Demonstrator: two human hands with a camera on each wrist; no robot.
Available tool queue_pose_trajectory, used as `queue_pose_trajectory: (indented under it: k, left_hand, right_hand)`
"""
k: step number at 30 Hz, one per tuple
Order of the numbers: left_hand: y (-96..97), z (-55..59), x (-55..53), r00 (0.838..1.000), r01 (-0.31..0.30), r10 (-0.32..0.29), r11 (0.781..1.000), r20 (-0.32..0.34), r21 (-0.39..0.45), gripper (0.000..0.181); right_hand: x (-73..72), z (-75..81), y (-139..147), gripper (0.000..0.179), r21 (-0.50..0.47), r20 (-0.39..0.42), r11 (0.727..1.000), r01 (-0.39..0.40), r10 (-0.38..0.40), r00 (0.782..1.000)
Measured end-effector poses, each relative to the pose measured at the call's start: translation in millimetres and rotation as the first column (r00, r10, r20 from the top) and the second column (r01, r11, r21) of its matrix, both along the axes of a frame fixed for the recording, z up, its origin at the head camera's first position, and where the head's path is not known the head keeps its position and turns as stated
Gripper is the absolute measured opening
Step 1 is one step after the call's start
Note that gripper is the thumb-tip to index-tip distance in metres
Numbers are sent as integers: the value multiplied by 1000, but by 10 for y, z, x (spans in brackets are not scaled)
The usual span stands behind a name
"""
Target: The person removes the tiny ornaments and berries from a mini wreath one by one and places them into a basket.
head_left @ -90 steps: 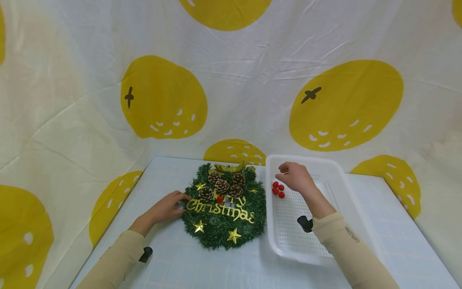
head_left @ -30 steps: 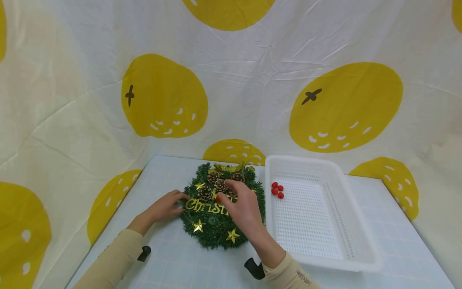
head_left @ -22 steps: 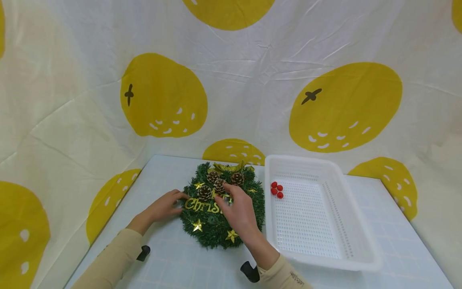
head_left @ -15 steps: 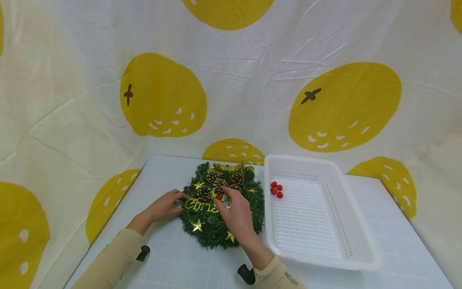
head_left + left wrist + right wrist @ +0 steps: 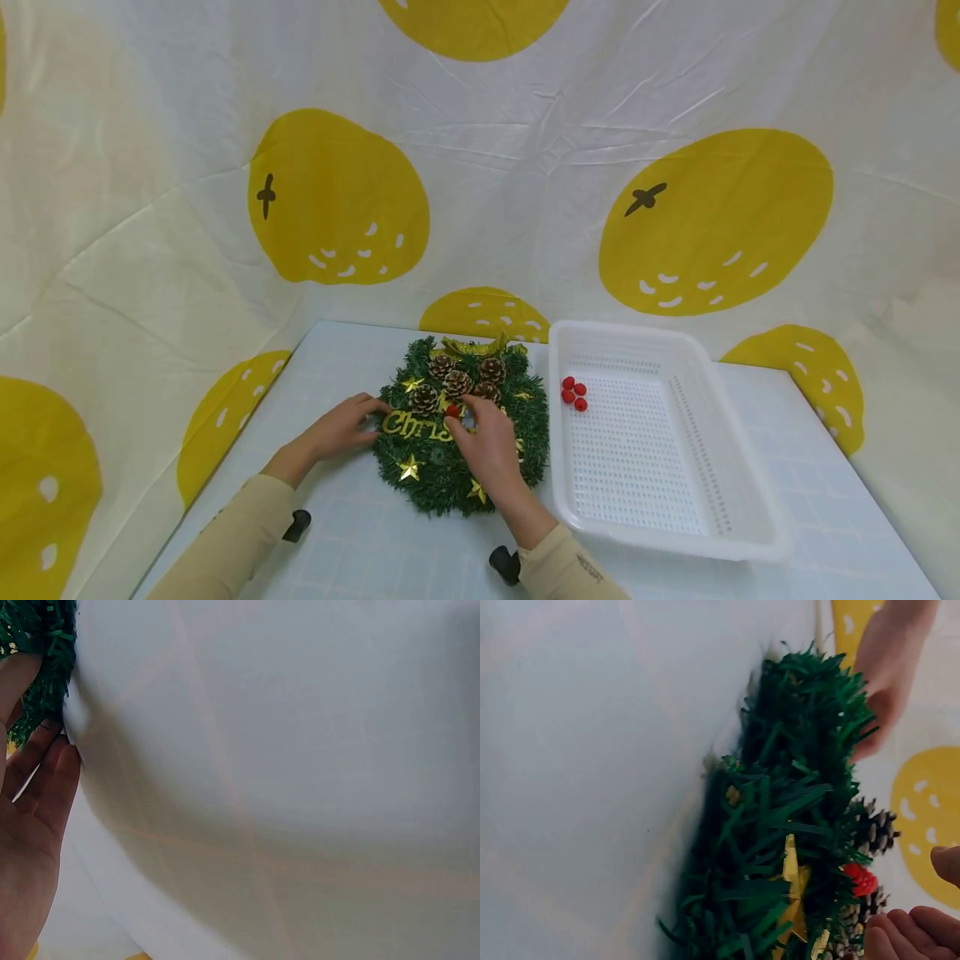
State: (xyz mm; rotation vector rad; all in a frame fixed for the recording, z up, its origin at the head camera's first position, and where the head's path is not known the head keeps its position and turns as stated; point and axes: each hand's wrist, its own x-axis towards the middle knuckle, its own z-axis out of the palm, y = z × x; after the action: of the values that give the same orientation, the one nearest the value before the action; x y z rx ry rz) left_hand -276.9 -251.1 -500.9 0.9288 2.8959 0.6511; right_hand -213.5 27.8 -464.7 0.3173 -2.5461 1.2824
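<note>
A green Christmas wreath (image 5: 450,483) lies on the table, with pinecones (image 5: 423,400), gold stars (image 5: 408,468) and gold "Merry Christmas" lettering (image 5: 405,425). My left hand (image 5: 341,429) grips its left edge; the left wrist view shows thumb and fingers on either side of the green tinsel (image 5: 56,667). Over the wreath's middle is my right hand (image 5: 487,446), thumb and index finger apart beside a red berry (image 5: 452,411). In the right wrist view the berry (image 5: 861,879) sits among the pinecones, just off the fingertips (image 5: 889,934). Part of the lettering is hidden behind this hand.
To the right of the wreath stands a white perforated basket (image 5: 742,500) with several red berries (image 5: 574,393) at its left side. A curtain (image 5: 517,208) printed with yellow fruit hangs behind the pale checked table (image 5: 360,550).
My right hand has come left from above the basket to the berry on the wreath. Its fingers hid the berry briefly, then drew slightly back and down. The left hand has stayed put.
</note>
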Motion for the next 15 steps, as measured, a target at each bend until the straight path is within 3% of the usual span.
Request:
queue_pose_trajectory:
  k: [15]
  left_hand:
    - [19,33,31,1000,-10,9,1000,9,13,36]
  right_hand:
    - [-134,-129,-47,37,113,4,993,20,-21,1000]
